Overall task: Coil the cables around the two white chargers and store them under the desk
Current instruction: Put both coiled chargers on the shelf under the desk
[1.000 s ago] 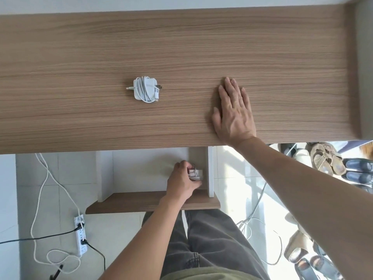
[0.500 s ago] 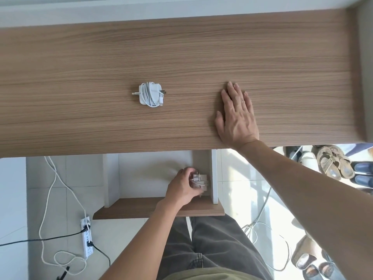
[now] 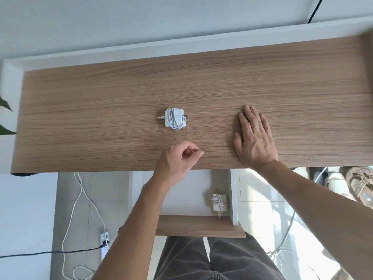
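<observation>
Head view: left hand (image 3: pixel 177 159) over desk (image 3: pixel 101 110) front edge, fingers curled, holding nothing. Right hand (image 3: pixel 255 141) flat on desktop. Coiled charger (image 3: pixel 175 118) mid-desk; second charger (image 3: pixel 219 202) in under-desk shelf (image 3: pixel 199 226), plug detail unclear

power strip (image 3: pixel 105 246): on the floor tiles, lower left, with white and black cords plugged in
plant leaves (image 3: pixel 5 118): at left edge
sandals (image 3: pixel 361 184): on floor, right
</observation>
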